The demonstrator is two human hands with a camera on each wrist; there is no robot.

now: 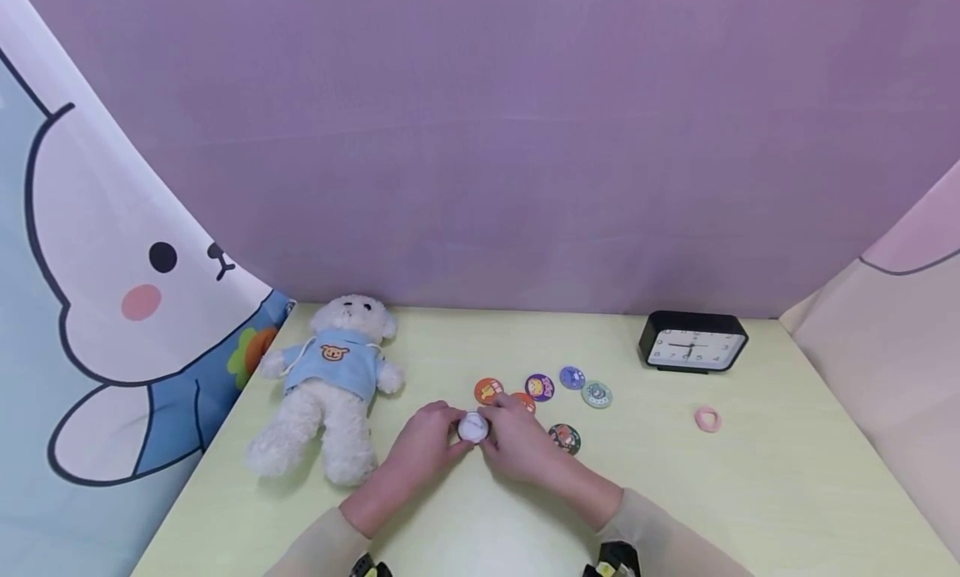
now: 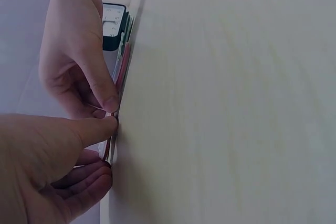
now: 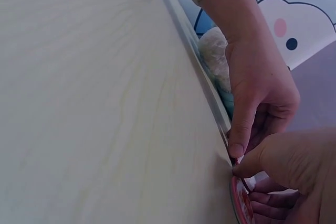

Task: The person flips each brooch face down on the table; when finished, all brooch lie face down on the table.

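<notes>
A round badge (image 1: 473,428), pale side up with a dark rim and a thin line across it, lies between both hands at the middle of the table. My left hand (image 1: 426,440) pinches its left edge between thumb and fingers. From the other side, my right hand (image 1: 519,440) pinches the right edge. Both wrist views show the thumb tips nearly meeting, low at the tabletop; the badge is mostly hidden there. Partly under or behind the right hand is an orange badge (image 1: 527,401). A second orange badge (image 1: 488,390) lies just beyond the fingers.
Right of the hands lie a purple badge (image 1: 540,387), a blue badge (image 1: 572,378), a light green badge (image 1: 597,394) and a dark green badge (image 1: 565,438). A plush toy (image 1: 337,385) lies at left. A black clock (image 1: 694,342) and a pink ring-shaped band (image 1: 707,419) are at right.
</notes>
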